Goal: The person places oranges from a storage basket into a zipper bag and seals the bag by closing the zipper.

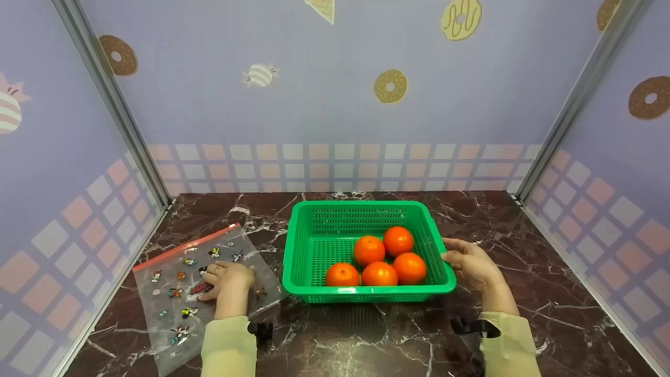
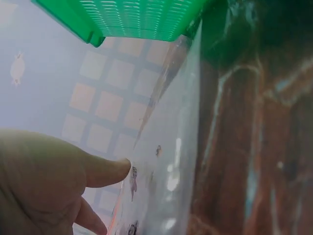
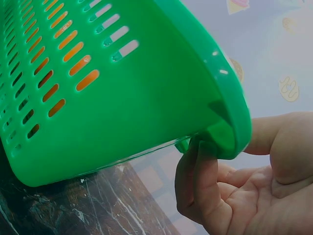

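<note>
Lays the left hand (image 1: 230, 284), loose-fingered and seemingly pinching nothing, on a clear zip bag (image 1: 170, 305) of small charms (image 1: 189, 312), just left of the green basket (image 1: 310, 289). Grips the basket at its right-end rim with the right hand (image 1: 473, 266) — clearly the nearer of the two. Judged as the deciding relation: the basket directly left of that hand, flat on the dark tabletop (image 1: 366, 345), with its long axis running left to right, so met end-on, at one short side only. Farther in, counts five orange fruits (image 1: 379, 274) inside the basket, bunched toward its right half. Beyond the basket, faces a patterned wall (image 1: 324, 115). Gains from the right wrist view the fingers curled under the rim's lip — hidden in the head view — yet glimpses the fruits there merely as orange slivers through the basket's slots.
</note>
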{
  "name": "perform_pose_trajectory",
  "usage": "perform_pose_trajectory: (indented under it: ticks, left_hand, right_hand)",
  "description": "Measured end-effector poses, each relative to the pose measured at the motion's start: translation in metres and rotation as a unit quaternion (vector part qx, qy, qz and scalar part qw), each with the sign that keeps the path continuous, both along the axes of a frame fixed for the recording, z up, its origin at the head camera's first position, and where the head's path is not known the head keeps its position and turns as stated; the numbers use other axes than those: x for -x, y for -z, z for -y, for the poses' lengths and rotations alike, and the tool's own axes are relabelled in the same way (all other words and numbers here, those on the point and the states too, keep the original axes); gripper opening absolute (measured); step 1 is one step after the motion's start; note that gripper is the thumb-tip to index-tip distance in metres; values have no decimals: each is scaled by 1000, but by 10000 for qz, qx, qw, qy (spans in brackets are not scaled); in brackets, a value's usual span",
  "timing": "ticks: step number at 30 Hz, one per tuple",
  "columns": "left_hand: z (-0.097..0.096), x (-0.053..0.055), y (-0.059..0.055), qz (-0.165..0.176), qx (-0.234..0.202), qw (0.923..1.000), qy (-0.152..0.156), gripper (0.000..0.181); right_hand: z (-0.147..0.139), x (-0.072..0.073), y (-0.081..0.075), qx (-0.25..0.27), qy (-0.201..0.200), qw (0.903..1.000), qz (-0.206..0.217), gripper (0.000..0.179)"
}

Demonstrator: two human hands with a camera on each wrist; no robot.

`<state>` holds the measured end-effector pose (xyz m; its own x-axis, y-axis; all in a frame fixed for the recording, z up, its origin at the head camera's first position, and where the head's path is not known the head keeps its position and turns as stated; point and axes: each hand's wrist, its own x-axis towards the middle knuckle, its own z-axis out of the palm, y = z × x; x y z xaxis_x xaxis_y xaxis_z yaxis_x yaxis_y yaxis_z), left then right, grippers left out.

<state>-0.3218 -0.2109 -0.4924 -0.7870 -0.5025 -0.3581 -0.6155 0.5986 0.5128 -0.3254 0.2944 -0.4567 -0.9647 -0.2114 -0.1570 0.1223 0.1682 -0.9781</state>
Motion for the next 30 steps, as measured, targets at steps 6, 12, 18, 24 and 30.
perform_pose_trajectory:
  ticks: [6, 12, 18, 24, 30]
  left_hand:
    - [2, -1, 0, 306, 199, 9990, 273, 93]
    - [21, -6, -7, 562, 342, 9876, 1425, 87]
    - [47, -16, -14, 229, 518, 9634, 2621, 87]
    - [61, -27, -14, -211, 140, 9597, 2799, 74]
    - [64, -26, -14, -500, -34, 9618, 2692, 46]
  right_hand:
    - [0, 0, -1, 2, -33, 10000, 4, 68]
    - [-1, 0, 0, 65, -46, 10000, 16, 68]
    - [-1, 0, 0, 78, -78, 9999, -6, 68]
    - [-1, 0, 1, -45, -123, 9999, -63, 67]
    - [-2, 0, 1, -53, -107, 9999, -37, 67]
